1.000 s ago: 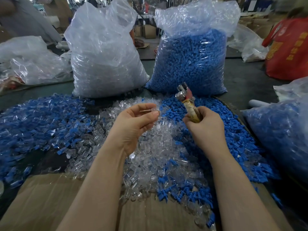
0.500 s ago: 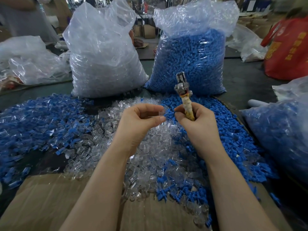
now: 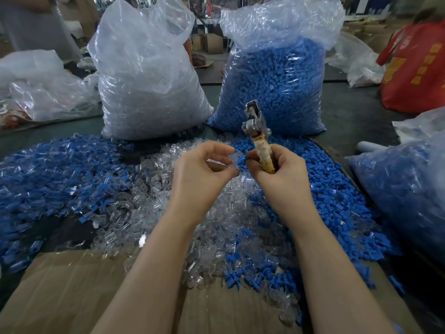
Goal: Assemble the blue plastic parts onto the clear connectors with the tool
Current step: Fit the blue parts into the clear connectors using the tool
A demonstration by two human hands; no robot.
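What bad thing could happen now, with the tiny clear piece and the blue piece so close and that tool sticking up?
1. The left hand only pinches the clear connector at its fingertips, so it might slip and get lost in the clear pile below.
2. The right hand holds both the tool and the blue part, so its grip on the small part is probably weak.
3. The tool's metal head sticks up near the fingers and could poke them.

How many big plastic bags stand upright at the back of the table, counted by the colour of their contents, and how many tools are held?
Bag of clear parts: 1
Bag of blue parts: 1
Tool, held by the right hand: 1
Total: 3
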